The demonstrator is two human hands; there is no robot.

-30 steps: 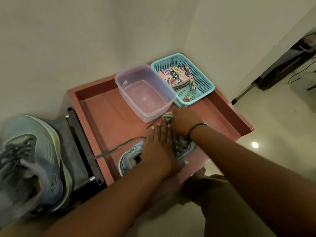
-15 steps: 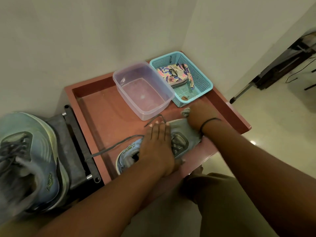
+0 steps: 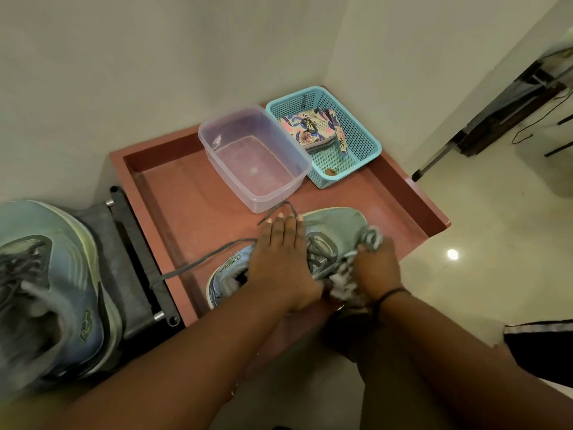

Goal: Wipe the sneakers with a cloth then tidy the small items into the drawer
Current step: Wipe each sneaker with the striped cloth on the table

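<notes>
A blue-grey sneaker (image 3: 328, 240) lies on its side at the near edge of a red tray-like worktop (image 3: 192, 193), toe pointing right. The left hand (image 3: 279, 259) lies flat across its middle, fingers straight and pressing down over the laces. The right hand (image 3: 376, 271) grips a bunched grey-and-white cloth (image 3: 370, 235) against the toe end and near side of the sneaker; a dark band circles that wrist. One loose lace (image 3: 198, 263) trails left from the sneaker across the worktop's edge.

Behind the sneaker stands a clear tub (image 3: 254, 156), and just beside it on the right a teal basket (image 3: 356, 131) holding a floral pouch (image 3: 310, 128) and a small brown item too small to make out. The second sneaker (image 3: 52, 290) sits well apart to the left, close to the camera and blurred, on a dark stand (image 3: 130, 259) beside the worktop.
</notes>
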